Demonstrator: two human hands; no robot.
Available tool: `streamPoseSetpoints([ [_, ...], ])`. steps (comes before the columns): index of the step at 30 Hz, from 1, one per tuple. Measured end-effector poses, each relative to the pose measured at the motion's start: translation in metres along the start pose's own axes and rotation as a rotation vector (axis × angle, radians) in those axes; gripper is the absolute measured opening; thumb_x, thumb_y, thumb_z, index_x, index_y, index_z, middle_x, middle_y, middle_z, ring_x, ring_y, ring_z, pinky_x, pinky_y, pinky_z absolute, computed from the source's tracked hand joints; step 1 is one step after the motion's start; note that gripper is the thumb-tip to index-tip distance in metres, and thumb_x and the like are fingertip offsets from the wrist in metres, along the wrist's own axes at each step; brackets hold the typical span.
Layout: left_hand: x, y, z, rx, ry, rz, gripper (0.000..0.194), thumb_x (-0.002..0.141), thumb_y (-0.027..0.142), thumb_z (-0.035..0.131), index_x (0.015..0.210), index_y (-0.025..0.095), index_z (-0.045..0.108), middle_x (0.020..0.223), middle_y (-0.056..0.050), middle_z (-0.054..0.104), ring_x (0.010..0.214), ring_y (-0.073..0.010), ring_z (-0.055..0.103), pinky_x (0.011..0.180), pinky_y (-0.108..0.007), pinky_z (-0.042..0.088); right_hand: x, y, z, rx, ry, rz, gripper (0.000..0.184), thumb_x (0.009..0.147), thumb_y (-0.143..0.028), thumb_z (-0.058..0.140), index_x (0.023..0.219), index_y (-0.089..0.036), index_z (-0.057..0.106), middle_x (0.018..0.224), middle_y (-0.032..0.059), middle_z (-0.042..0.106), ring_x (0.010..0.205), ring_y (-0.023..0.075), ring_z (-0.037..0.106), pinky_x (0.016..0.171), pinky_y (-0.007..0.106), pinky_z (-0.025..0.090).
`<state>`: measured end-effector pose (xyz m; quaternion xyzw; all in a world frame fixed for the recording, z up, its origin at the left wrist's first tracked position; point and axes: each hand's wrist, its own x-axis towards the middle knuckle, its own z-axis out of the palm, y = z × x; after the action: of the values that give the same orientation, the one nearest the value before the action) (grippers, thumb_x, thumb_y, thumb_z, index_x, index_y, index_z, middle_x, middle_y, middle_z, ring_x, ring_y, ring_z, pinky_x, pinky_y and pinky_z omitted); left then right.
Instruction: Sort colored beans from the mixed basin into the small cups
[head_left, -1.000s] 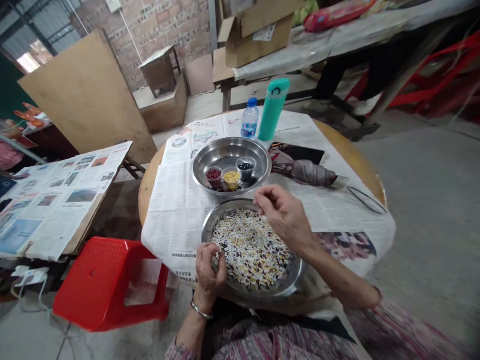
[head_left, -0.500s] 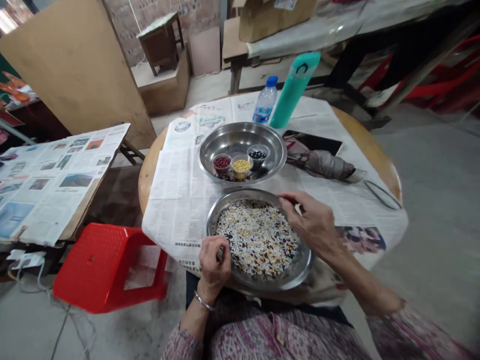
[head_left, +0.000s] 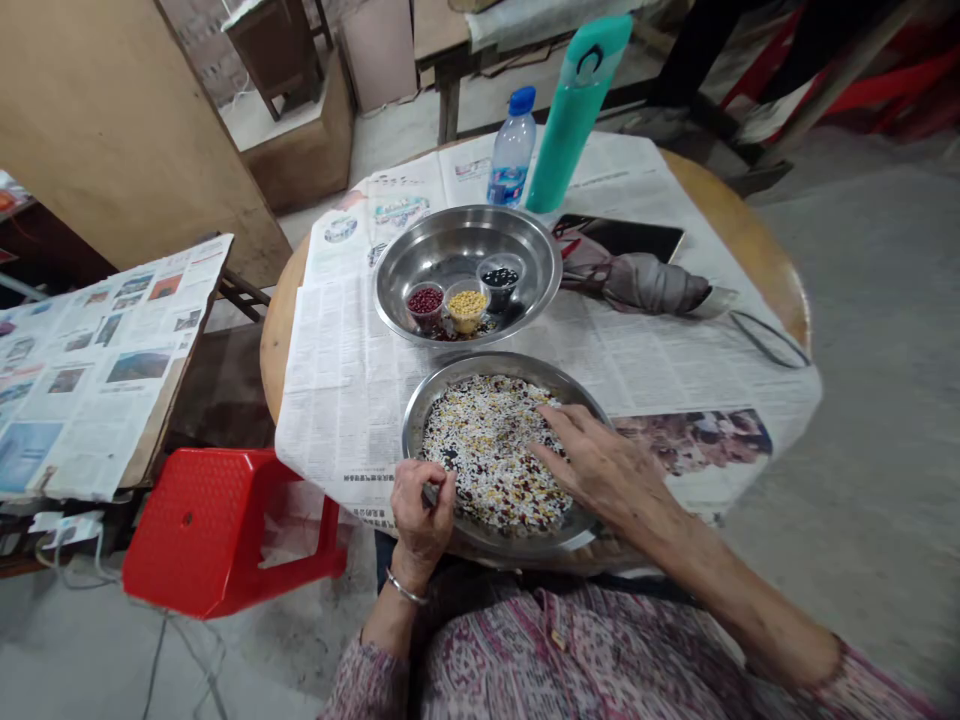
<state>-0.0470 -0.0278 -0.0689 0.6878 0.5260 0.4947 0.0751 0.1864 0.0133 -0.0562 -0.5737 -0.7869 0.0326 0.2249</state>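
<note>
A round metal plate at the table's near edge holds a mix of white grains and dark red, yellow and black beans. My left hand is closed on its left rim, fingers curled and thumb on top. Over the right part of the mix reaches my right hand, open, fingers apart, tips at the beans. Behind the plate stands a deeper metal basin. It holds small clear cups of red beans, yellow beans and black beans, with some loose beans beside them.
Newspaper covers the round table. A water bottle and a teal flask stand behind the basin. A folded umbrella and a dark phone lie to the right. A red stool is at the left.
My right hand has let go of the plate's right rim and moved in over the beans, its fingers spreading. My left hand stays on the left rim. The view has tilted downward.
</note>
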Motion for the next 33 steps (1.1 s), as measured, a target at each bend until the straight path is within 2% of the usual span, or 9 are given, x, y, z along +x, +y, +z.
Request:
streamPoseSetpoints([
  [3, 0.001, 0.0, 0.0, 0.011, -0.013, 0.024, 0.011, 0.091, 0.018, 0.064, 0.087, 0.022, 0.055, 0.076, 0.001, 0.063, 0.073, -0.0142, 0.059, 0.073, -0.029, 0.05, 0.016, -0.008, 0.009, -0.012, -0.057, 0.011, 0.033, 0.097, -0.029, 0.046, 0.126, -0.019, 0.059, 0.11, 0.0151, 0.068, 0.089, 0.0271, 0.068, 0.069, 0.038, 0.055],
  [7, 0.002, 0.001, 0.0, 0.02, -0.015, 0.044, 0.008, 0.092, 0.02, 0.063, 0.089, 0.022, 0.056, 0.076, 0.0, 0.064, 0.073, -0.0148, 0.061, 0.074, -0.031, 0.05, 0.036, -0.034, 0.021, 0.039, -0.173, -0.031, 0.026, 0.096, -0.021, 0.045, 0.114, -0.016, 0.063, 0.105, 0.014, 0.066, 0.087, 0.024, 0.067, 0.07, 0.033, 0.053],
  [11, 0.001, 0.001, 0.0, 0.005, -0.028, 0.042, 0.006, 0.094, 0.019, 0.06, 0.09, 0.022, 0.056, 0.077, 0.0, 0.064, 0.074, -0.0149, 0.061, 0.074, -0.032, 0.05, 0.032, -0.056, 0.024, 0.187, -0.225, -0.157, 0.022, 0.098, -0.018, 0.044, 0.108, -0.019, 0.064, 0.101, 0.0094, 0.066, 0.087, 0.02, 0.066, 0.072, 0.03, 0.053],
  [14, 0.0, 0.001, 0.0, -0.003, -0.028, 0.037, 0.005, 0.094, 0.02, 0.059, 0.091, 0.022, 0.056, 0.078, -0.001, 0.065, 0.075, -0.0153, 0.062, 0.075, -0.032, 0.05, 0.013, -0.053, 0.013, 0.299, -0.281, -0.281, 0.02, 0.098, -0.018, 0.046, 0.104, -0.022, 0.065, 0.095, 0.0052, 0.066, 0.083, 0.0168, 0.066, 0.071, 0.028, 0.053],
  [20, 0.0, 0.002, 0.0, -0.042, -0.03, 0.016, 0.007, 0.095, 0.018, 0.058, 0.089, 0.021, 0.056, 0.077, -0.001, 0.065, 0.075, -0.0151, 0.061, 0.075, -0.032, 0.049, -0.026, -0.025, -0.009, 0.385, -0.335, -0.415, 0.021, 0.094, -0.013, 0.052, 0.101, -0.025, 0.068, 0.087, 0.0011, 0.066, 0.074, 0.0119, 0.065, 0.064, 0.023, 0.049],
  [25, -0.001, 0.003, 0.001, -0.036, -0.012, 0.03, 0.006, 0.095, 0.019, 0.058, 0.089, 0.02, 0.056, 0.078, -0.001, 0.065, 0.077, -0.0147, 0.06, 0.077, -0.031, 0.048, -0.017, -0.032, 0.001, 0.26, -0.423, -0.521, 0.024, 0.09, -0.008, 0.05, 0.095, -0.023, 0.069, 0.08, 0.0008, 0.067, 0.07, 0.0137, 0.066, 0.061, 0.024, 0.047],
  [27, -0.001, 0.003, 0.002, -0.032, -0.004, 0.034, 0.006, 0.095, 0.019, 0.059, 0.089, 0.019, 0.056, 0.079, -0.001, 0.065, 0.077, -0.0146, 0.059, 0.078, -0.03, 0.047, -0.002, -0.034, 0.008, 0.197, -0.379, -0.473, 0.027, 0.092, -0.01, 0.048, 0.102, -0.023, 0.069, 0.087, 0.0031, 0.069, 0.076, 0.0162, 0.067, 0.062, 0.026, 0.049],
  [29, -0.001, 0.002, 0.002, -0.038, -0.003, 0.029, 0.007, 0.095, 0.019, 0.059, 0.089, 0.019, 0.056, 0.079, -0.001, 0.065, 0.077, -0.0145, 0.059, 0.078, -0.03, 0.048, 0.016, -0.031, 0.015, 0.145, -0.278, -0.391, 0.03, 0.095, -0.013, 0.045, 0.112, -0.022, 0.068, 0.096, 0.0058, 0.071, 0.081, 0.0182, 0.068, 0.065, 0.028, 0.05],
  [33, -0.002, 0.002, 0.003, -0.052, 0.002, 0.018, 0.007, 0.095, 0.02, 0.059, 0.088, 0.019, 0.057, 0.079, -0.001, 0.065, 0.078, -0.0147, 0.06, 0.079, -0.03, 0.049, 0.048, -0.021, 0.026, 0.048, -0.111, -0.258, 0.031, 0.098, -0.022, 0.043, 0.118, -0.019, 0.067, 0.106, 0.0098, 0.071, 0.089, 0.0222, 0.066, 0.072, 0.033, 0.052],
])
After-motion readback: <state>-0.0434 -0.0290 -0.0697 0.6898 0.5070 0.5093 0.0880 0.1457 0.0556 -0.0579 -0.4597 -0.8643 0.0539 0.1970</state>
